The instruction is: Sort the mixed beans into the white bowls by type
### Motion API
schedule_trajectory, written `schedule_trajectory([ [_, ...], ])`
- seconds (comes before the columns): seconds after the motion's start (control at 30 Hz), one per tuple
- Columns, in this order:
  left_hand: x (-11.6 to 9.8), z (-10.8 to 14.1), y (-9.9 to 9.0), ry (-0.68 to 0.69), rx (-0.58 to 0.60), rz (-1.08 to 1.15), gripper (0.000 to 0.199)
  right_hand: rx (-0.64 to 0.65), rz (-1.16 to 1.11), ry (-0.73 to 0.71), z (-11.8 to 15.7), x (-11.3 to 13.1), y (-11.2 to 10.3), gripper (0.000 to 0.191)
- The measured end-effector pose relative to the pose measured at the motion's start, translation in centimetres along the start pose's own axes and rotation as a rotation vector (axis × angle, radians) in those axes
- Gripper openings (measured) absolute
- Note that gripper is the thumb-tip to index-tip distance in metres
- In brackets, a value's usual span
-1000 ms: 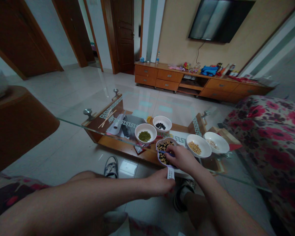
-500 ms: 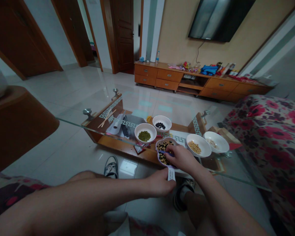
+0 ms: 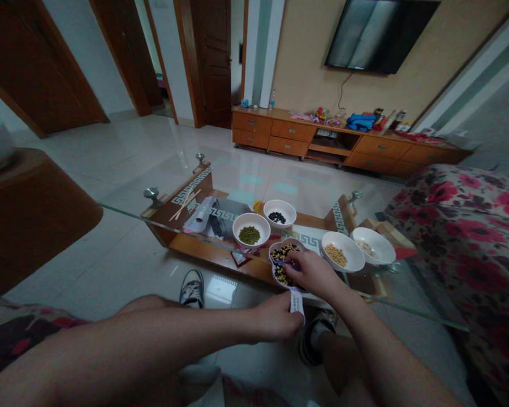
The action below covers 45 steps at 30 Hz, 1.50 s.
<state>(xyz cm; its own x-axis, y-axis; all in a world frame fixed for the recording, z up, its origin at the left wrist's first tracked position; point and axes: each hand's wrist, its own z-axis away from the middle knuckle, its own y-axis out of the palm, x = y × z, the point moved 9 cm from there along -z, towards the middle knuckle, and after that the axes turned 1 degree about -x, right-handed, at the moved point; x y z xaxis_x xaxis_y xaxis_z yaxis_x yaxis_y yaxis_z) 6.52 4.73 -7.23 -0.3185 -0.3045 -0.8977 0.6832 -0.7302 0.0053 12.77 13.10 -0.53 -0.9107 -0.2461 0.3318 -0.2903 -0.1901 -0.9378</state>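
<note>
Holding by the left hand [image 3: 280, 317] is recorded at the handle [image 3: 297, 302] of a purple-rimmed pan [image 3: 271, 263], the fingers being closed around its end, a printed white label left exposed. By the right hand [image 3: 311, 272], a purple tool [image 3: 289, 264] is held, thumb and fingers pinched together on its end; the shape of its tip cannot be told. Mixed black and pale beans [image 3: 285, 251] are contained in the pan, directly under and around the right fingertips.

Surroundings, as placed from the right fingers: one white bowl [image 3: 236, 226], beyond and to the left, with green beans [image 3: 249, 235]; one black-bean bowl [image 3: 289, 207], farther beyond, slightly left, partly filled; one yellow-bean bowl [image 3: 355, 259], to the right, near; one outer bowl [image 3: 385, 250], farther right, just beside the last, with a few pale pieces. All four bowls are supported by a glass tabletop [image 3: 233, 175]. Crossed thin sticks [image 3: 185, 204] are seen well apart from the fingers, far left.
</note>
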Motion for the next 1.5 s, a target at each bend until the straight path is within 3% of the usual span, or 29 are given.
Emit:
schedule_trajectory([
  [0.27, -0.5, 0.6, 0.8, -0.114, 0.049, 0.129, 0.018, 0.012, 0.018, 0.0, -0.1, 0.0, 0.1, 0.021],
  [1.5, 0.3, 0.5, 1.0, -0.186, 0.05, 0.174, 0.017, -0.017, 0.047, 0.019, 0.0, -0.5, 0.0, 0.02],
])
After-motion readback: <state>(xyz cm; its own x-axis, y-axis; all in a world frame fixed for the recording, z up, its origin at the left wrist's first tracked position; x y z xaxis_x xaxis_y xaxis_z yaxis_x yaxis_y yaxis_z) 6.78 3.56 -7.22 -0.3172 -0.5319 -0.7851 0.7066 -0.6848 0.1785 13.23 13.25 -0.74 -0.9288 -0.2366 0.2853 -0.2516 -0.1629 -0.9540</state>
